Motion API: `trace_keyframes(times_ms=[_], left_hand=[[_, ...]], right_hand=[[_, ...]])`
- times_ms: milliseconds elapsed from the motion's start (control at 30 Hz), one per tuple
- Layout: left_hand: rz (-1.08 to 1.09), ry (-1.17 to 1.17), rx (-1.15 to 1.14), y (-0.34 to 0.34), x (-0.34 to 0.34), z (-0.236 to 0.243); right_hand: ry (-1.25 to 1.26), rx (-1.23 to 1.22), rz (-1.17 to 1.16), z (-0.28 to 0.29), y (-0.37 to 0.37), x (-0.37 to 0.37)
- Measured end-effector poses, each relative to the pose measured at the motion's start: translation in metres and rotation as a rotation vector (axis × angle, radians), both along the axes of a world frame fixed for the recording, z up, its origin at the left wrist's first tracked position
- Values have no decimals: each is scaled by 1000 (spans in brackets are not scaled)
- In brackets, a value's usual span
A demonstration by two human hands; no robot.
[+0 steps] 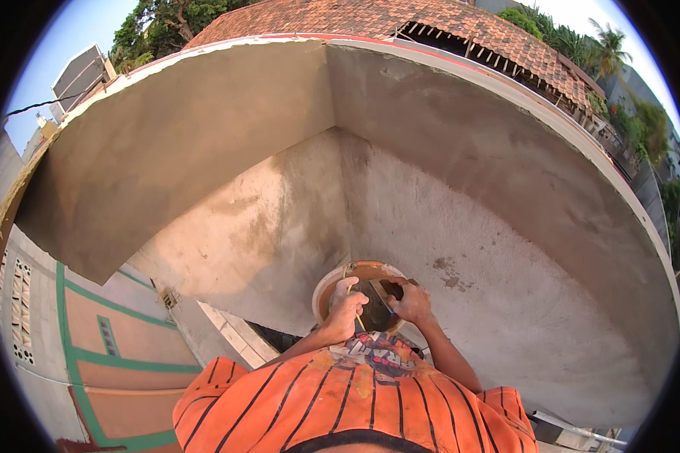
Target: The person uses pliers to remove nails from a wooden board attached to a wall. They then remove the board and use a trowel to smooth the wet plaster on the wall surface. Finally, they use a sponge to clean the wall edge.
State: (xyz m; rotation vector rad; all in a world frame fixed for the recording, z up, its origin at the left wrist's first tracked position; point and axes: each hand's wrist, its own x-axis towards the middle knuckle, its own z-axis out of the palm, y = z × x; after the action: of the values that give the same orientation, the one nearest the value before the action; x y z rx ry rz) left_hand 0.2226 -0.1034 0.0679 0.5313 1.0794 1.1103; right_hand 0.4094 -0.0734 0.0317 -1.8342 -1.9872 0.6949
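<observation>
A round orange-brown bucket (372,266) with a pale, crusted rim stands close in front of my body, below the wall corner. Its inside looks grey and dirty. My left hand (344,308) is closed at the bucket's left side, around a thin yellowish cord (360,323) that runs up to the far rim. At the right side of the bucket my right hand (412,300) has its fingers curled in over the rim. A pale strip (378,289) and a small blue piece show beside those fingers; what the fingers hold is mostly hidden.
Two plastered walls meet in a corner ahead, with a darker, damp-looking upper band (468,128) and a paler lower part (446,226). A tiled roof (295,21) rises beyond the wall top. Far below on the left is an orange and green building face (132,332).
</observation>
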Motion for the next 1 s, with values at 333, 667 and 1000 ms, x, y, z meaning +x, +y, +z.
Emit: trace_keyframes(times_ms=[333,667,1000], left_hand=[[-69,34,32,-4,-2,7],[-82,-1,-4,-2,-11,3],[-32,-24,17,-2,-22,1]], right_hand=[[-1,1653,-411,211,26,18],[-59,1746,-598,291,91,-5],[-345,1445,82,244,145,-57]])
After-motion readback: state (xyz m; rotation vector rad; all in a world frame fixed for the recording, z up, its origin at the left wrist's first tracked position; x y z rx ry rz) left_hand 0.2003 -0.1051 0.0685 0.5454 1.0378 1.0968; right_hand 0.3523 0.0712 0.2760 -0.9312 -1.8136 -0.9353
